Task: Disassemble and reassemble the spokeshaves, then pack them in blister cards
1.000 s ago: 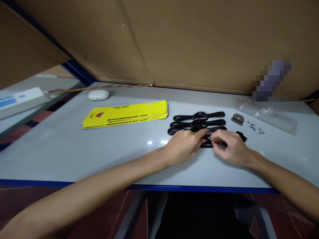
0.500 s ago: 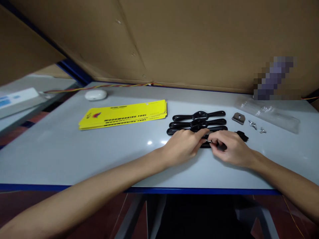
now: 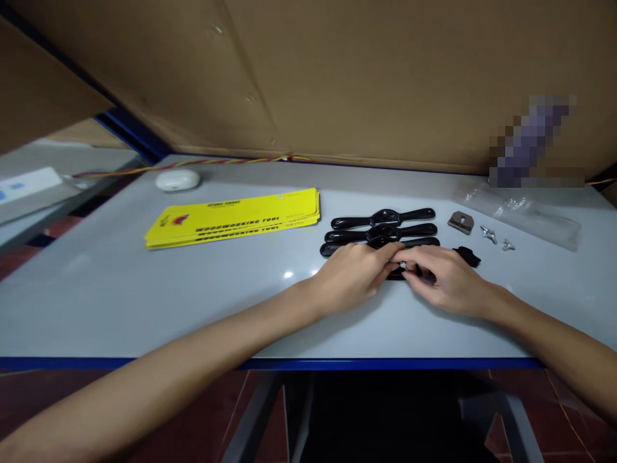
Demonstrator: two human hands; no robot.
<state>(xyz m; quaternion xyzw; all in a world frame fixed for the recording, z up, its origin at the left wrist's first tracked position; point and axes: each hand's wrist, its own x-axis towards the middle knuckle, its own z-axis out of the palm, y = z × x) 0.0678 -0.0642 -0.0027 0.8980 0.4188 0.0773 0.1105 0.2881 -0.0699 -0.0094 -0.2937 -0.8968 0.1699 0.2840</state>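
Right of the yellow cards [image 3: 236,215], your left hand [image 3: 354,276] has its fingers closed on the nearest black tool [image 3: 396,277]; your right hand [image 3: 441,276] pinches a silver screw [image 3: 403,264].

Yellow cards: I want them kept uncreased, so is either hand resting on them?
No, the yellow cards lie to the left, apart from the left hand and right hand, which are both at a black tool.

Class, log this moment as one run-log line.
left hand: holds front black tool | right hand: pinches small silver piece | nearby: yellow cards, silver wing screws
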